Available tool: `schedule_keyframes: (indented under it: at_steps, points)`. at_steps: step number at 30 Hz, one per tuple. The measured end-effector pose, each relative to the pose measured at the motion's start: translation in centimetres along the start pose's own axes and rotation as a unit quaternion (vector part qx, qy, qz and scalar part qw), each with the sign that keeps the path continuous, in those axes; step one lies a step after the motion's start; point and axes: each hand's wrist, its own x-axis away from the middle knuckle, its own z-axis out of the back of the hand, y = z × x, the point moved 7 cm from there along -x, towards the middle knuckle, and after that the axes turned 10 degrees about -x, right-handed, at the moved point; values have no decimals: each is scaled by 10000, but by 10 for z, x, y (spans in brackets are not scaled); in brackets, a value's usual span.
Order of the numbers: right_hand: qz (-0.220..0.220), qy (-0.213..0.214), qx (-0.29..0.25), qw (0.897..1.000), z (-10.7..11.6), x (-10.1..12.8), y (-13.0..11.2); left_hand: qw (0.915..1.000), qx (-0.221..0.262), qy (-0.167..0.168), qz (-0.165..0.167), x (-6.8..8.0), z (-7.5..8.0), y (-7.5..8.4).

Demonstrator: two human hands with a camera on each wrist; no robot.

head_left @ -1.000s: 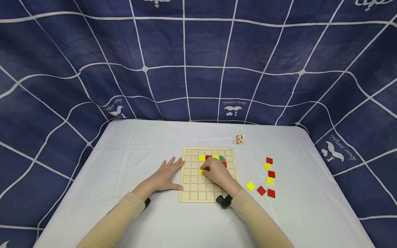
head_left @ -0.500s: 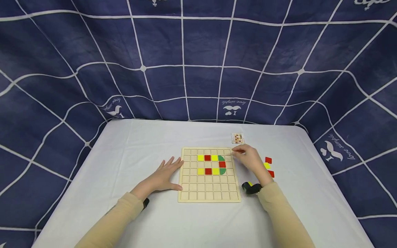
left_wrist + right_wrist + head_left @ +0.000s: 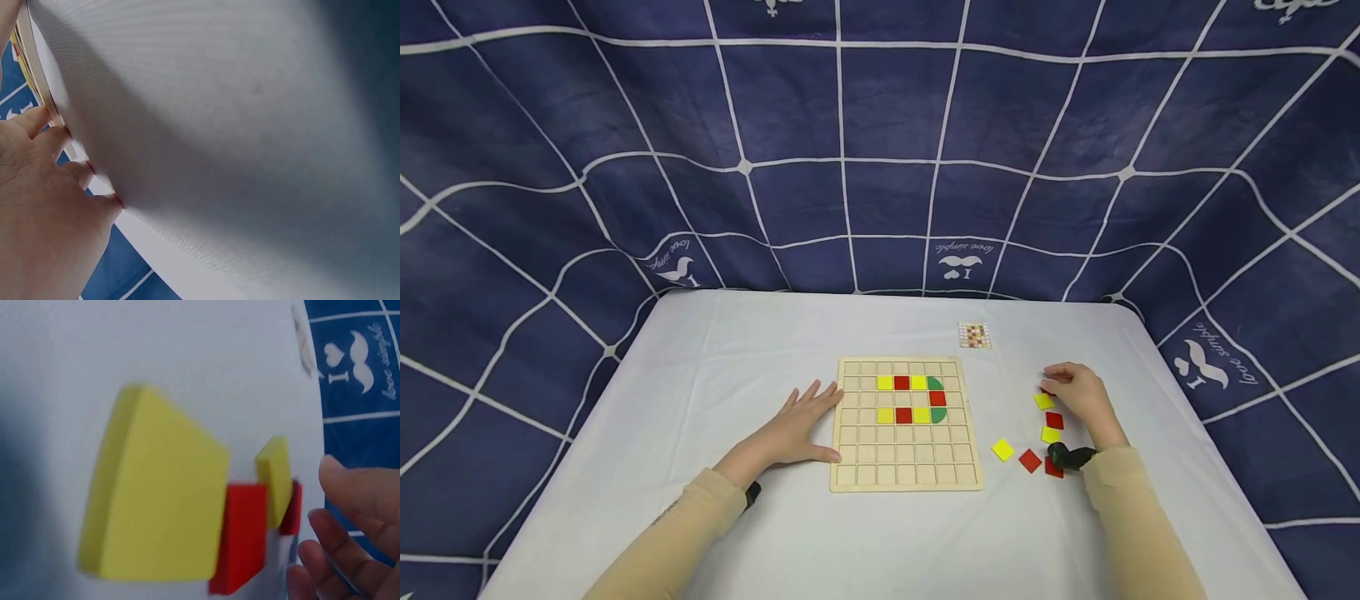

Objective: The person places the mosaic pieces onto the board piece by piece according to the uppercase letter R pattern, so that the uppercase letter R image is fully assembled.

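My left hand (image 3: 793,427) lies spread on the white cloth with its thumb and fingertips at the left edge of a square wooden grid board (image 3: 887,454). In the left wrist view its fingers (image 3: 78,172) reach along that edge. Yellow, red and green tiles sit in the board's cells. Off to the right, my right hand (image 3: 1078,396) hovers at the far end of a column of loose tiles, partly covering a red tile (image 3: 1046,389). The right wrist view shows its thumb and fingers parted beside the far red tile (image 3: 292,509), holding nothing.
Behind the board lies a small patterned card (image 3: 975,335). Loose yellow tiles (image 3: 1003,450) and red tiles (image 3: 1030,460) lie right of the board, below my right forearm's wrist camera (image 3: 1067,456). A dark blue checked cloth (image 3: 887,200) hangs around the table.
My right hand has left the board and travelled right to the loose tiles, uncovering a lower row of yellow, red and green tiles. My left hand has stayed at the board's edge.
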Motion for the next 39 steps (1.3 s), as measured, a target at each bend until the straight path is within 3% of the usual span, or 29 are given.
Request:
schedule_keyframes:
  at_steps: [7,27,33,39]
  points:
    - [-228,-57,-133,9996,1,-2,15,10000,-16,-5,-12,0,0,0]
    - [-509,-161,-144,9985,-1,-3,19,10000,-53,-61,30,-1,-1,-1]
    - [-174,7,-379,9991,-2,2,4,10000,-23,-56,17,-1,-1,0]
    - [221,-21,-1355,9905,-29,8,-29,10000,-18,-18,-2,0,0,-1]
